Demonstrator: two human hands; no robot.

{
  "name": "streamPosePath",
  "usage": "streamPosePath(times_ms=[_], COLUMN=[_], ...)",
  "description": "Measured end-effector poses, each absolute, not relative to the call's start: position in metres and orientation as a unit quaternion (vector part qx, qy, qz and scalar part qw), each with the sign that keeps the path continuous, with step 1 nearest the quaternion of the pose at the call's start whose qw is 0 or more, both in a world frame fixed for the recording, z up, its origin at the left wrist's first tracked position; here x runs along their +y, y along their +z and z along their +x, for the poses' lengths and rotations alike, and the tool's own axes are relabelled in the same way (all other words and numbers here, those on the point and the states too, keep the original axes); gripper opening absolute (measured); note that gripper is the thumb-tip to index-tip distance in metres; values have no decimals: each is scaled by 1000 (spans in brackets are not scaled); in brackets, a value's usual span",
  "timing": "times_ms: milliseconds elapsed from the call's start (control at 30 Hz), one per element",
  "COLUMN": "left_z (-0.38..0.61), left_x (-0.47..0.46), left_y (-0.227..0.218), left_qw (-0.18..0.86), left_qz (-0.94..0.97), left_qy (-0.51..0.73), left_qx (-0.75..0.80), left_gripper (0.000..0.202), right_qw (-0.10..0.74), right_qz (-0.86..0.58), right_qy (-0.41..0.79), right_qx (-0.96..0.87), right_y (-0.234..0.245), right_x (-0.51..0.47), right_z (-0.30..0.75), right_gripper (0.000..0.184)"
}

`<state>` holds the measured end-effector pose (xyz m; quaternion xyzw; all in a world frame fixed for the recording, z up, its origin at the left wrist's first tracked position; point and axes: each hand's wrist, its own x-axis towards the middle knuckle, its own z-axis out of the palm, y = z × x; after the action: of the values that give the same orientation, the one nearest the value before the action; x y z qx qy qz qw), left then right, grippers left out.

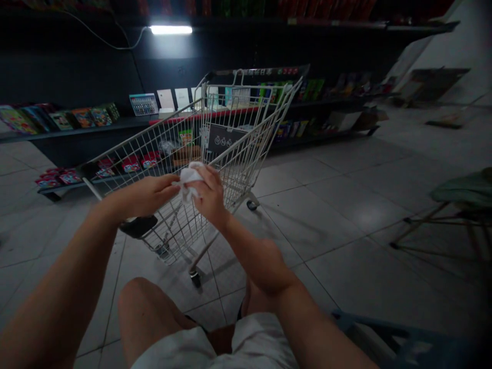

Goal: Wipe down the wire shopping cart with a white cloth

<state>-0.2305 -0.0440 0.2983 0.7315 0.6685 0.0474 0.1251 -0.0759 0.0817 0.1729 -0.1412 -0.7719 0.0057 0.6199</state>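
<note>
A crumpled white cloth (190, 177) is bunched up in front of the near end of a metal shopping cart (169, 225). My right hand (212, 197) is closed around it, fingers curled over its top and side. From the left, my left hand (148, 196) reaches in with its fingers together, and their tips appear to pinch the cloth's edge. Both hands are in front of the cart's wire side. Whether either hand touches the wire cannot be made out.
Behind the cart runs a dark shelf (130, 123) with boxes and packets; a lit tube lamp (171, 29) hangs above. A folding stool (457, 215) stands at right on the tiled floor (338, 205). A blue plastic item (407, 338) is at lower right, near my bent legs.
</note>
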Motion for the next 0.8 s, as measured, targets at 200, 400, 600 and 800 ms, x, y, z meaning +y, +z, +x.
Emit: streamPosePath(times_ms=[200,400,600,800], left_z=[-200,-206,-212,-220], left_x=[-31,-28,-29,-29], left_y=[276,277,280,278], left_qw=[85,56,59,66], left_qz=[706,706,700,703], left_qy=[27,14,-6,4], left_qx=[703,706,712,708], left_gripper=[30,20,16,14], right_qw=[672,600,535,606], right_qz=[-256,-290,-353,-309], right_qy=[28,90,211,108], right_qx=[-694,-740,-738,-725], right_y=[138,57,0,72], right_x=[112,74,32,79], right_z=[-70,-91,-83,-94], right_gripper=[26,23,22,25])
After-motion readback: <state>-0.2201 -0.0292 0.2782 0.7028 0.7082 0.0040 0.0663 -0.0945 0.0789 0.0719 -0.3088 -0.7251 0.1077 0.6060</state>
